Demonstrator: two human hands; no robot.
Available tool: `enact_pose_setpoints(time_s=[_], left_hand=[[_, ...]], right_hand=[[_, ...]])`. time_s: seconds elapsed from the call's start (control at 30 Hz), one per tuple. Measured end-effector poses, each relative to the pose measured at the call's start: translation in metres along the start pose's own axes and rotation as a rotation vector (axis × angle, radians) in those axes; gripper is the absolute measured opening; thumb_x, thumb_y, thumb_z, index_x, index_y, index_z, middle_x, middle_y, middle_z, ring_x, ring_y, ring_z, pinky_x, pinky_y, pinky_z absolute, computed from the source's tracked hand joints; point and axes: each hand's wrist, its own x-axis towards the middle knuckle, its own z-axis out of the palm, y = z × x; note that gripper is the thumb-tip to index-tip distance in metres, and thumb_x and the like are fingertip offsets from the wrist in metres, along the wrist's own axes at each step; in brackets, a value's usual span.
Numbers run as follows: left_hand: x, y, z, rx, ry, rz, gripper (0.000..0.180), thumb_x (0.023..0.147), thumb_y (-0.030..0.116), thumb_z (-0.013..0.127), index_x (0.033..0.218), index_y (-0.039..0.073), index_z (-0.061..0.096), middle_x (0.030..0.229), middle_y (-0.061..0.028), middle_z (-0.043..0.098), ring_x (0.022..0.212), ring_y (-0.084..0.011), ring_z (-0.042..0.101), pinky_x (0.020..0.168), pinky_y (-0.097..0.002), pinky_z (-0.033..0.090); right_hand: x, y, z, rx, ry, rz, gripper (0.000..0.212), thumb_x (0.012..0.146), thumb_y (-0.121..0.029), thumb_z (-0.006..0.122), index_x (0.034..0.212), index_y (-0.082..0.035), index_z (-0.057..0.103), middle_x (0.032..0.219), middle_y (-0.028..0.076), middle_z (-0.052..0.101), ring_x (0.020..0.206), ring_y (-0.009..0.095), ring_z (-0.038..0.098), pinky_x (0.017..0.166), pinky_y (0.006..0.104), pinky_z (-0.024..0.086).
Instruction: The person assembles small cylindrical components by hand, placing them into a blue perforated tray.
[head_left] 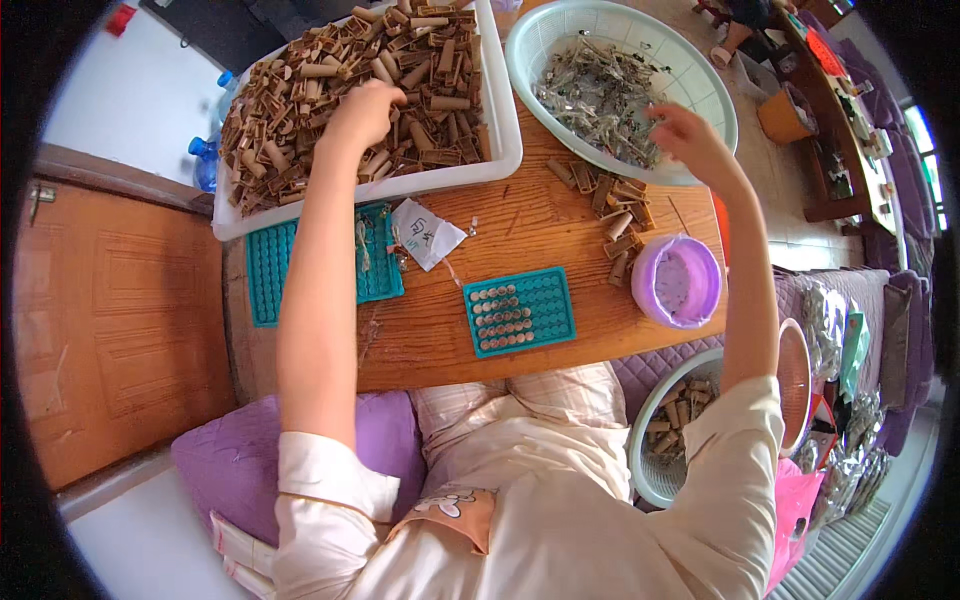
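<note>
My left hand is over the large white bin, its fingers curled in among brown plastic pieces, some tube-shaped and some like small troughs. Whatever those fingers hold, if anything, is hidden. Above the near-right rim of the pale green basket, my right hand has its fingers bent and apart, with nothing visible between them. Many small clear and metallic parts lie in that basket. In front of me on the table, a small teal tray holds rows of round silvery pieces on its left side.
A larger teal tray lies beneath my left forearm, beside a crumpled white bag. Loose brown pieces and a lilac tub sit at the table's right. Below the edge, another basket holds brown pieces.
</note>
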Motion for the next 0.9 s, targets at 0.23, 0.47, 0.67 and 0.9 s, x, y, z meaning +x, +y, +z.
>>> enact_pose_setpoints(time_s=[0.23,0.47,0.67,0.9], left_hand=[[-0.005,0.005,-0.017,0.097,-0.040,-0.068,0.022,0.079,0.006,0.043,0.096,0.010,0.056,0.094,-0.0114,0.055,0.086,-0.0280,0.052,0.074,-0.0361,0.043],[-0.035,0.030,-0.046,-1.078,0.543,-0.152,0.022,0.083,0.017,0.040,0.095,0.000,0.047,0.091,-0.0089,0.056,0.083,-0.0162,0.055,0.071,-0.0291,0.044],[-0.118,0.149,-0.039,-1.819,0.341,-0.016,0.027,0.065,0.004,0.043,0.092,0.004,0.044,0.074,-0.0022,0.046,0.051,-0.0056,0.037,0.042,-0.0176,0.030],[-0.191,0.209,-0.010,-1.964,0.010,-0.012,0.053,0.079,0.044,0.048,0.116,0.008,0.037,0.085,-0.0068,0.056,0.043,-0.0028,0.032,0.039,-0.0155,0.027]], right_hand=[[0.079,0.035,0.042,-0.534,-0.247,-0.101,0.026,0.077,-0.026,0.053,0.096,-0.009,0.057,0.081,0.013,0.060,0.072,0.025,0.057,0.066,0.0349,0.045],[0.059,-0.001,0.004,0.383,0.288,-0.009,0.019,0.081,-0.020,0.052,0.092,-0.005,0.058,0.078,0.002,0.058,0.066,0.010,0.053,0.058,0.0221,0.045],[-0.007,-0.065,0.004,1.093,0.249,-0.175,0.014,0.084,-0.015,0.049,0.091,-0.004,0.054,0.075,0.002,0.053,0.065,0.007,0.050,0.057,0.0167,0.044],[-0.082,-0.112,0.078,1.278,0.058,-0.060,0.011,0.084,-0.012,0.048,0.092,-0.004,0.050,0.076,0.003,0.052,0.063,0.008,0.050,0.059,0.0182,0.044]])
